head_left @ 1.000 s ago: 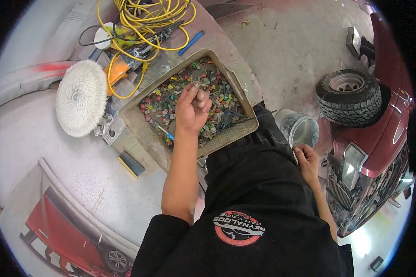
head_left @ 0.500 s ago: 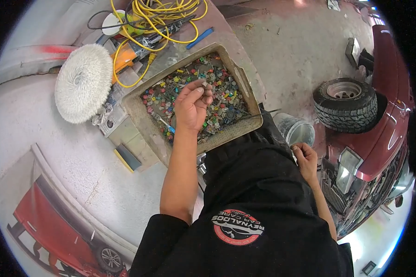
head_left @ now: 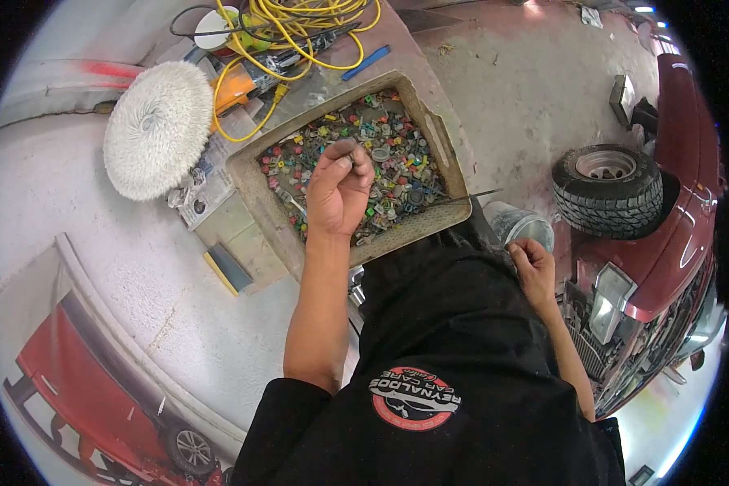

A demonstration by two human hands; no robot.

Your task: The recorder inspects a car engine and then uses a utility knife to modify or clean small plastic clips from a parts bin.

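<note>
My left hand (head_left: 340,190) is raised over a shallow tan tray (head_left: 255,219), its palm turned up and its fingers curled in. Thumb and fingertips are pinched together; whatever lies between them is too small and hidden to name. Below it, the tray holds a jumble of small multicoloured plastic clips and fasteners (head_left: 397,174). A slim pale-and-blue tool (head_left: 290,196) lies among them, left of my wrist. My right hand (head_left: 535,274) hangs low at my right side, closed, beside a bucket (head_left: 529,229). The inside of its grip does not show.
The tray rests on a bench (head_left: 429,73) with a coiled yellow cord (head_left: 316,32), a blue strip tool (head_left: 367,63) and a sanding block (head_left: 228,269). A round white fluffy pad (head_left: 158,130) stands left. A tyre (head_left: 607,190) and a dark red vehicle (head_left: 680,219) are right.
My left fingers have curled further in, and the small light piece that showed at their tips is now hidden. The view has shifted slightly; my right hand stays by my side.
</note>
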